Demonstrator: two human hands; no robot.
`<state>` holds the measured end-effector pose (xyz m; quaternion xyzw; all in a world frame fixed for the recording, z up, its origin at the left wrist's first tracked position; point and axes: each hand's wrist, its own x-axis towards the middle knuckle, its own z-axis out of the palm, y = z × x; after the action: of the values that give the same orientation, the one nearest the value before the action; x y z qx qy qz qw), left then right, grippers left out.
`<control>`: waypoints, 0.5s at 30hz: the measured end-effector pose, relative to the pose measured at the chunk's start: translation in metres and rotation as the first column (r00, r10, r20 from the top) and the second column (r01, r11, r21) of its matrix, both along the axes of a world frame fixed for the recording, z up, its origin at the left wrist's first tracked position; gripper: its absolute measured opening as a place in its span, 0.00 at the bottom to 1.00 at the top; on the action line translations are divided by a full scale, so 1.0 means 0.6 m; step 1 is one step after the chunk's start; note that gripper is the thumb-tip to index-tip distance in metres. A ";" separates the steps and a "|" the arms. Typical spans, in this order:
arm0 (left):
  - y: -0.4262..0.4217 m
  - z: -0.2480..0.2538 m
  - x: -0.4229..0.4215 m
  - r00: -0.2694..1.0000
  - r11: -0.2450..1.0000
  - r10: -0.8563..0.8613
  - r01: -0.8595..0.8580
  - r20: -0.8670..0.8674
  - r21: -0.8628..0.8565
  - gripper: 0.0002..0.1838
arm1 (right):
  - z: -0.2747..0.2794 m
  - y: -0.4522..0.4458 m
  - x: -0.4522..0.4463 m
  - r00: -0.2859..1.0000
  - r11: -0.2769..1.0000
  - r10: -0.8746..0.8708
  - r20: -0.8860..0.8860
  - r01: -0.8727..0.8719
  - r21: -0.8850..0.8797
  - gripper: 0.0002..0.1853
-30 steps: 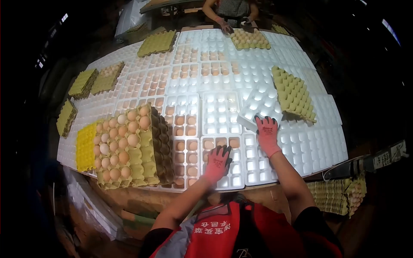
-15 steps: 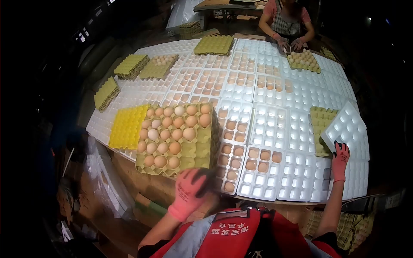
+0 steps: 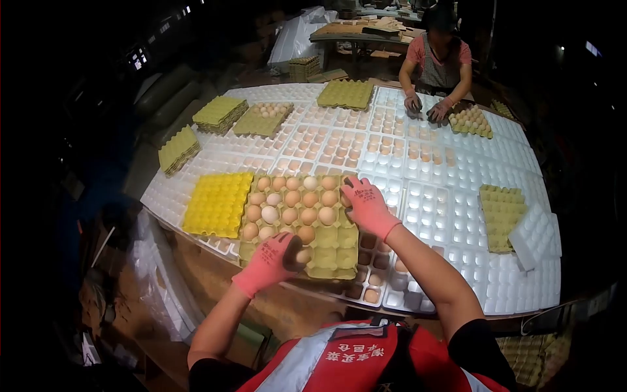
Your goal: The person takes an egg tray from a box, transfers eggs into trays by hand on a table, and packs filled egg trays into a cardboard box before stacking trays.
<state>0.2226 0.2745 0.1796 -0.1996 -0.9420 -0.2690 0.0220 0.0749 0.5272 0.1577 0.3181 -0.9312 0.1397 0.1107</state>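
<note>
Bench (image 3: 173,225): broad, laid with white moulded trays (image 3: 426,209), some holding eggs; dark room around. Second bench (image 3: 336,29), top centre. Co-worker (image 3: 439,68), one, upper right, gloved hands over the trays.

Egg carton (image 3: 334,251), olive, one, lower centre: about twenty eggs (image 3: 308,216) on it, some hidden by my hands.
Left grip (image 3: 274,260), one: fingers curled about an egg at the carton's lower side; I cannot tell whether closed on it.
Right grip (image 3: 366,204), one: fingertips bent over the carton's upper right corner, against an egg; hold not discernible.
Yellow tray (image 3: 217,204), one, just left of the carton.
Other olive cartons (image 3: 345,95), at least six groups: three upper left, one upper centre, one upper right, one at right.
Tilted white tray (image 3: 539,235), one, far right, leaning on the olive carton there.

Edges: my carton lies along the bench's near edge; low white trays stretch rightward from it to the olive carton, well apart.
</note>
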 end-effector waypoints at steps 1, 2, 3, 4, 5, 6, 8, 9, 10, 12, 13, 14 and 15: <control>-0.004 0.007 0.005 0.992 0.959 0.064 -0.092 0.113 0.270 0.21 | 0.005 0.002 -0.008 0.999 0.999 0.034 0.010 -0.034 -0.033 0.21; -0.007 0.014 0.011 0.967 0.836 0.091 -0.204 0.238 0.509 0.20 | 0.015 0.004 -0.010 0.993 0.984 0.007 0.115 0.014 -0.177 0.20; -0.014 0.030 0.008 0.928 0.581 0.039 -0.323 0.371 0.747 0.16 | 0.029 0.006 -0.005 0.975 0.946 -0.009 0.223 0.080 -0.313 0.19; -0.042 0.025 -0.006 0.818 0.450 -0.069 -0.485 0.570 0.750 0.15 | 0.036 0.009 -0.003 0.944 0.886 -0.009 0.330 0.161 -0.434 0.18; -0.048 0.016 -0.023 0.908 0.645 -0.026 -0.304 0.418 0.701 0.14 | 0.024 0.018 -0.015 0.829 0.645 0.157 0.537 0.325 -0.691 0.18; -0.029 0.023 -0.031 0.911 0.705 0.002 -0.293 0.412 0.645 0.12 | 0.019 0.018 -0.021 0.704 0.342 0.448 0.551 0.435 -0.833 0.23; 0.006 0.023 -0.053 0.993 0.962 -0.003 -0.029 0.118 0.272 0.17 | 0.014 0.000 -0.014 0.765 0.670 0.297 0.571 0.259 -0.695 0.22; 0.013 0.007 -0.066 0.998 0.996 -0.036 0.032 0.055 0.084 0.17 | 0.056 -0.026 0.032 0.923 0.943 0.042 0.382 0.091 -0.322 0.22; 0.018 -0.013 -0.079 0.997 0.991 -0.082 0.081 -0.003 -0.108 0.17 | 0.049 -0.048 0.049 0.948 0.998 -0.004 0.319 0.022 -0.052 0.26; 0.018 -0.015 -0.090 0.990 0.953 -0.133 0.117 -0.038 -0.279 0.17 | 0.001 -0.083 0.052 0.998 0.978 0.030 0.051 -0.040 0.203 0.26; 0.015 0.000 -0.090 0.992 0.959 -0.128 0.119 -0.020 -0.258 0.17 | 0.000 -0.077 0.046 0.991 0.990 -0.005 0.135 -0.014 0.144 0.25; 0.011 0.019 -0.089 0.993 0.965 -0.120 0.116 -0.002 -0.234 0.17 | 0.041 -0.070 0.046 0.975 0.996 -0.031 0.218 0.012 0.088 0.24; 0.004 0.052 -0.079 0.987 0.994 0.011 0.007 0.160 -0.110 0.17 | 0.067 -0.062 0.039 0.952 0.999 -0.050 0.302 0.041 0.036 0.24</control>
<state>0.1753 0.2766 0.2110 -0.1772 -0.9543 -0.2320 -0.0646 0.0986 0.4901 0.1977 0.2730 -0.9462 0.1705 -0.0346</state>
